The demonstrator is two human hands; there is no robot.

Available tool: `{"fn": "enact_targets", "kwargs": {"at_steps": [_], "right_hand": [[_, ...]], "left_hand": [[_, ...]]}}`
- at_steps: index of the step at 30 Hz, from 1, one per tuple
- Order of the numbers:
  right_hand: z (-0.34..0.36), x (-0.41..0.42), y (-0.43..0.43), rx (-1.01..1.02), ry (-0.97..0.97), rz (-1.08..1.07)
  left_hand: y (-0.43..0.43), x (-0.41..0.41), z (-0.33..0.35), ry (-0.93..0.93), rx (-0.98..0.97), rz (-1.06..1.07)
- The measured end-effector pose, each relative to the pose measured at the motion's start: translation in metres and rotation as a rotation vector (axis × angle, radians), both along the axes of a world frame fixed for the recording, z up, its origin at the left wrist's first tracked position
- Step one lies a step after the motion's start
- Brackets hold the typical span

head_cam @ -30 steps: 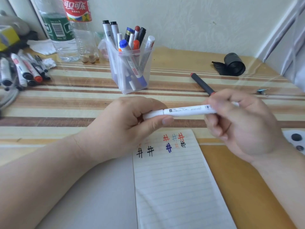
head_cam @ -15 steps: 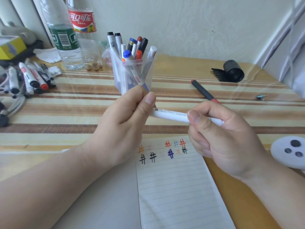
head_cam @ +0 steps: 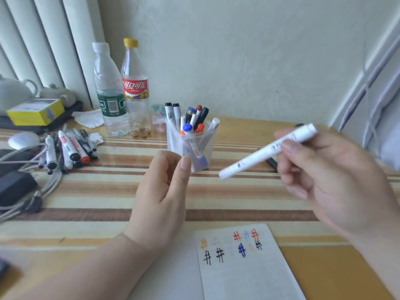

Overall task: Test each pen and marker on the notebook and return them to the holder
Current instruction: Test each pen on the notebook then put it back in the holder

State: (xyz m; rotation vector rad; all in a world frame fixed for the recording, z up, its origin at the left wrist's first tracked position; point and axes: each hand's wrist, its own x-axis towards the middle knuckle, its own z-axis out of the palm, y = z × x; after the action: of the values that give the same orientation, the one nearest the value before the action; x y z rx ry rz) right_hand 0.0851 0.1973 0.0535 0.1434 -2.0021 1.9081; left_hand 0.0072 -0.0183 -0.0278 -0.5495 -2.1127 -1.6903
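Note:
My right hand (head_cam: pixel 329 180) grips a capped white marker (head_cam: pixel 266 151), held tilted in the air to the right of the clear plastic holder (head_cam: pixel 191 146). The holder stands mid-table, filled with several pens and markers. My left hand (head_cam: pixel 162 195) hovers just in front of the holder with fingers loosely curled and nothing visible in it. The lined notebook (head_cam: pixel 244 269) lies open near the front edge, with several coloured hash marks along its top. A pile of loose markers (head_cam: pixel 69 150) lies at the left.
Two plastic bottles (head_cam: pixel 121 92) stand behind the holder by the wall. A dark pen (head_cam: pixel 271 163) lies on the table behind the white marker. Cables and a black adapter (head_cam: pixel 15 187) crowd the left edge, with a yellow box (head_cam: pixel 35 111) further back.
My left hand has let go of the white marker. My right hand has lifted it up and to the right, away from the notebook. The view has tilted upward.

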Motion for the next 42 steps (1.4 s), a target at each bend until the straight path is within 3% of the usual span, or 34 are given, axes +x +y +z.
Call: {"fn": "enact_targets", "kwargs": {"at_steps": [8, 15, 20, 23, 25, 27, 29, 34, 42], "right_hand": [[0.048, -0.067, -0.031, 0.111, 0.259, -0.19], [0.043, -0.109, -0.039, 0.399, 0.092, -0.294], [0.028, -0.089, -0.019, 0.545, 0.096, -0.396], [0.008, -0.073, 0.012, 0.821, -0.036, -0.522], [-0.009, -0.068, 0.035, 1.019, -0.259, -0.579], [-0.024, -0.066, 0.047, 1.13, -0.475, -0.583], [-0.036, -0.067, 0.052, 1.206, -0.561, -0.575], [-0.052, -0.079, 0.059, 1.301, -0.576, -0.599], [-0.055, -0.09, 0.065, 1.29, -0.732, -0.624]], "left_hand": [[0.0, 0.0, 0.002, 0.0, -0.004, 0.024], [0.002, 0.002, 0.002, 0.002, -0.048, -0.015], [0.003, 0.002, 0.004, -0.007, -0.067, -0.041], [0.003, 0.001, 0.002, 0.007, -0.107, -0.056], [0.004, 0.002, 0.0, 0.026, -0.14, -0.061], [0.005, 0.003, -0.002, 0.042, -0.17, -0.076], [0.005, 0.003, -0.003, 0.067, -0.202, -0.095], [0.006, 0.004, -0.005, 0.128, -0.257, -0.152], [0.007, 0.003, -0.006, 0.132, -0.254, -0.175]]}}
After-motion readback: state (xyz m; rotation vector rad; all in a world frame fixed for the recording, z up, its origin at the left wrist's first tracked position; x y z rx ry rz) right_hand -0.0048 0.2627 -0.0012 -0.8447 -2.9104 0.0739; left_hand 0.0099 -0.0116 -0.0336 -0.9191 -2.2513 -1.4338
